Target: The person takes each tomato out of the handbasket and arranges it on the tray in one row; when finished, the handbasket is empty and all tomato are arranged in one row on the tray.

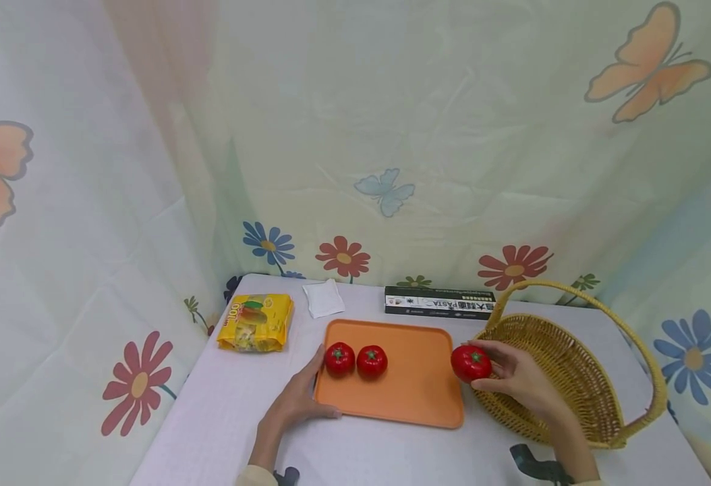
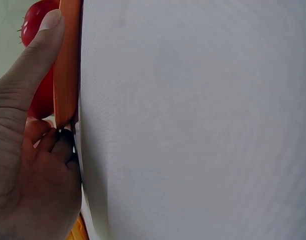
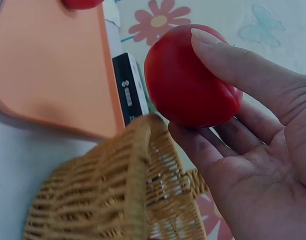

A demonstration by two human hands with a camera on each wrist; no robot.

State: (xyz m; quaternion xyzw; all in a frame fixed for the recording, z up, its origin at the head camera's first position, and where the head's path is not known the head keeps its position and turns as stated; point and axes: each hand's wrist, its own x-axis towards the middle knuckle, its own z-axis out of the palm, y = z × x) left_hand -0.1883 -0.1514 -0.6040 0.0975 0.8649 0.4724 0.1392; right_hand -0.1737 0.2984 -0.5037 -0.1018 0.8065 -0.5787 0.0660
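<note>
An orange tray (image 1: 413,378) lies on the table with two red tomatoes, one tomato (image 1: 339,359) beside another tomato (image 1: 372,362), on its left part. My left hand (image 1: 299,398) holds the tray's front left corner. In the left wrist view its thumb (image 2: 40,52) lies along the rim, and its other fingers bend at the edge. Between thumb and fingers, my right hand (image 1: 522,378) grips a third tomato (image 3: 190,77), raised between the tray's right edge and the wicker basket (image 1: 574,364). A sliver of red shows inside the basket at the right wrist view's bottom edge.
The basket's tall handle (image 1: 656,374) arches over it at the right. Behind the tray lies a long dark pasta box (image 1: 440,302). A yellow packet (image 1: 257,322) and a white sachet (image 1: 324,298) lie at the back left. A printed curtain hangs behind the table.
</note>
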